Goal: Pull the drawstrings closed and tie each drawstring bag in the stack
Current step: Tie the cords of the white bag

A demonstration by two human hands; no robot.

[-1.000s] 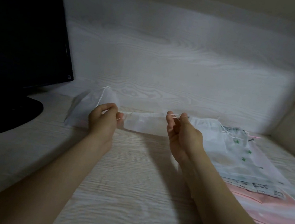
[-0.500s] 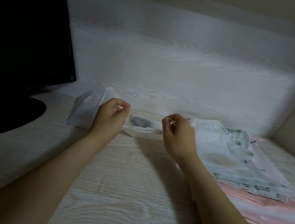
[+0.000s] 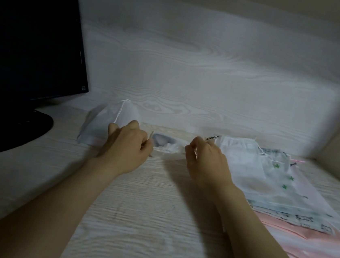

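While left hand (image 3: 126, 147) and right hand (image 3: 206, 163), both curled, pinch its mouth ends, white bag (image 3: 168, 147) lies half-gathered, gaping grey; stack (image 3: 275, 183) just beside right hand, desk (image 3: 147, 211) wood open between forearms.

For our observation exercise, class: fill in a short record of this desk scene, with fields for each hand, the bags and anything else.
left hand: pinches the left end of the bag's mouth
right hand: pinches the right end
bag: white, on the desk between the hands, mouth partly gathered
cinched bag: white, behind the left hand
stack: flat bags, right of the right hand
monitor: black, far left
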